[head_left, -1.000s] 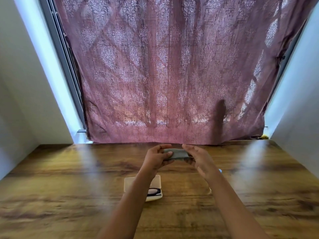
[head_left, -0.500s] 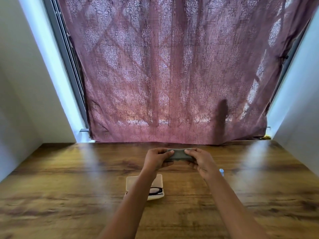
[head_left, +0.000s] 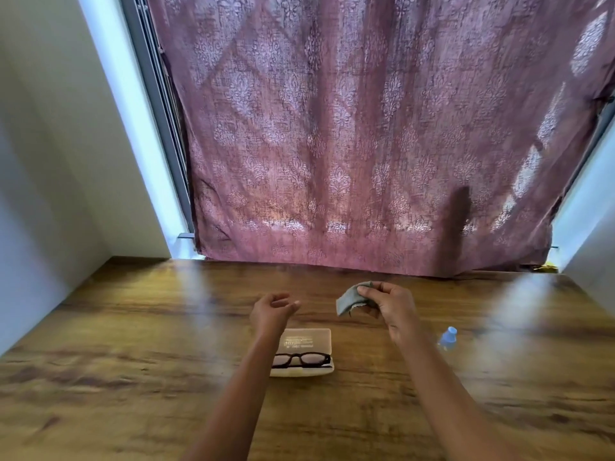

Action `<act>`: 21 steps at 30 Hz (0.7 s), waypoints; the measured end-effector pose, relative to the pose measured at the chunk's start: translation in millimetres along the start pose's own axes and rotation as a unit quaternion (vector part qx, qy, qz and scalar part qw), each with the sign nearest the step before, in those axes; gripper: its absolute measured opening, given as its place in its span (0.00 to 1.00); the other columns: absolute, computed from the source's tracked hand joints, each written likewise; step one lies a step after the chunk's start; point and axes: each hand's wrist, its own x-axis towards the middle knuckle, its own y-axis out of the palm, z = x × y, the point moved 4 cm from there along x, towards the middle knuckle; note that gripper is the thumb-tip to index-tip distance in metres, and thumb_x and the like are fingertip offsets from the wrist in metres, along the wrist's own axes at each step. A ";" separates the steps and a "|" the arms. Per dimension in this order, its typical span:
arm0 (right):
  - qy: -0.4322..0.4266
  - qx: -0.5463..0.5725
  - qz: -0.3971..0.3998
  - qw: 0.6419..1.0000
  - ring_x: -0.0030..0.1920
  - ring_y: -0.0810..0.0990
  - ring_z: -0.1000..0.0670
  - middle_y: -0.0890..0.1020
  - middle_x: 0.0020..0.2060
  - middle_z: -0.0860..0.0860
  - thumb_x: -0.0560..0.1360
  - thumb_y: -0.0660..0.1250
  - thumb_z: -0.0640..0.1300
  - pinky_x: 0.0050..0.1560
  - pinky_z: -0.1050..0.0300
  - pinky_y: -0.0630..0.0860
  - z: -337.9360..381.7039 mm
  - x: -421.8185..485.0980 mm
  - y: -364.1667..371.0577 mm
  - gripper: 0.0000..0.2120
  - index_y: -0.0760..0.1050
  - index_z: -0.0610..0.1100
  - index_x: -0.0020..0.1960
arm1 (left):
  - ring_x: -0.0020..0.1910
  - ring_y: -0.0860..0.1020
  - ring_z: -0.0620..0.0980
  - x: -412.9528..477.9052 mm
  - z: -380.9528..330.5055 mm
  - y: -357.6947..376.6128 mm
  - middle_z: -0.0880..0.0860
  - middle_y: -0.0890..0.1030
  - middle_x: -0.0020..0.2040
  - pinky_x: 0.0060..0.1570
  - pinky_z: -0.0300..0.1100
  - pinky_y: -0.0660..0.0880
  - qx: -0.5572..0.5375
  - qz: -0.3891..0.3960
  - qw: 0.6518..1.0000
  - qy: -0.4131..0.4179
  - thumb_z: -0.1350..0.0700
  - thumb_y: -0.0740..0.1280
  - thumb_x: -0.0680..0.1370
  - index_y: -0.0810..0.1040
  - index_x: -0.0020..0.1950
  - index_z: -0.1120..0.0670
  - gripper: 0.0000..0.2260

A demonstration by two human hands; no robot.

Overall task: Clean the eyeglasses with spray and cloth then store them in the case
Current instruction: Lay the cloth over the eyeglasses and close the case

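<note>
Right hand (head_left: 389, 307): thumb and fingertips pinched on the grey cloth (head_left: 351, 299), which hung crumpled from the grip, clear of the worktop (head_left: 133, 361). Left hand (head_left: 273, 309): raised beside it, well apart, fingers loosely curled, nothing held.

Below the left hand sat the case (head_left: 309, 339), lid open. The eyeglasses (head_left: 301, 360) lay inside, black frame, folded as far as I could tell. My left forearm crossed the case's left end. The spray bottle (head_left: 447, 337), blue-capped, stood on the worktop to the right of the right wrist, apart from the case. A mauve curtain (head_left: 366, 128) hung behind.

I could not tell from the lenses whether they had been wiped.

My reading of the step was cloth handling, with the free hand due at the case. Notes for doing it well:
- Keep the cloth off the wood, because grit picked up there would scratch a lens.
- Open the cloth flat over the fingertips rather than bunching it.
- Lift the glasses by bridge or temple, never by the glass.
- Steady the case with one hand before shutting it, as the lid looked light.
</note>
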 end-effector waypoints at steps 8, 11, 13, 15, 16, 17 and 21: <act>0.019 -0.026 0.012 0.999 0.36 0.79 0.48 0.80 0.36 0.44 0.70 0.69 0.32 0.34 0.60 0.79 -23.7 6.5 18.4 0.05 0.77 0.40 0.39 | 0.56 0.77 0.55 5.7 50.8 -34.3 0.57 0.79 0.60 0.49 0.44 0.70 0.106 -0.064 0.990 -0.064 0.55 0.71 0.72 0.73 0.63 0.57 0.21; 0.026 -0.038 0.004 0.999 0.38 0.80 0.46 0.81 0.38 0.42 0.70 0.69 0.32 0.42 0.52 0.80 -29.6 10.5 20.7 0.06 0.77 0.40 0.38 | 0.54 0.78 0.55 11.8 63.7 -36.2 0.56 0.79 0.59 0.48 0.44 0.72 0.112 -0.046 0.990 -0.074 0.55 0.69 0.74 0.73 0.64 0.57 0.19; 0.029 -0.039 0.001 0.999 0.36 0.80 0.47 0.80 0.37 0.43 0.70 0.69 0.31 0.37 0.56 0.80 -31.5 12.1 21.2 0.06 0.76 0.40 0.38 | 0.53 0.78 0.54 15.6 69.3 -34.7 0.56 0.80 0.59 0.49 0.45 0.74 0.125 -0.037 0.988 -0.078 0.54 0.68 0.75 0.74 0.63 0.56 0.17; 0.031 -0.037 -0.001 0.999 0.35 0.79 0.49 0.80 0.35 0.44 0.70 0.69 0.31 0.31 0.62 0.78 -32.5 12.4 21.4 0.06 0.76 0.40 0.38 | 0.51 0.78 0.53 18.9 72.7 -31.7 0.56 0.81 0.57 0.48 0.45 0.75 0.146 -0.027 0.986 -0.077 0.54 0.67 0.75 0.76 0.60 0.56 0.14; 0.033 -0.038 -0.004 0.999 0.35 0.79 0.49 0.80 0.36 0.45 0.70 0.69 0.31 0.31 0.62 0.78 -33.8 12.9 21.1 0.05 0.76 0.40 0.39 | 0.49 0.78 0.52 20.1 73.8 -30.5 0.55 0.81 0.55 0.47 0.44 0.74 0.153 -0.025 0.985 -0.076 0.54 0.66 0.76 0.77 0.58 0.55 0.12; 0.036 -0.040 -0.007 0.999 0.35 0.79 0.49 0.80 0.36 0.44 0.70 0.69 0.32 0.33 0.61 0.78 -35.5 13.9 20.5 0.05 0.76 0.39 0.40 | 0.46 0.77 0.51 21.3 75.1 -29.8 0.55 0.82 0.54 0.45 0.43 0.73 0.155 -0.027 0.984 -0.077 0.55 0.66 0.76 0.78 0.56 0.54 0.10; 0.046 -0.047 -0.015 0.998 0.37 0.80 0.49 0.80 0.37 0.44 0.70 0.69 0.32 0.38 0.57 0.79 -40.4 18.4 17.5 0.03 0.77 0.37 0.43 | 0.44 0.78 0.53 25.4 80.7 -29.6 0.55 0.83 0.50 0.42 0.43 0.74 0.131 -0.038 0.987 -0.082 0.56 0.66 0.75 0.79 0.50 0.53 0.05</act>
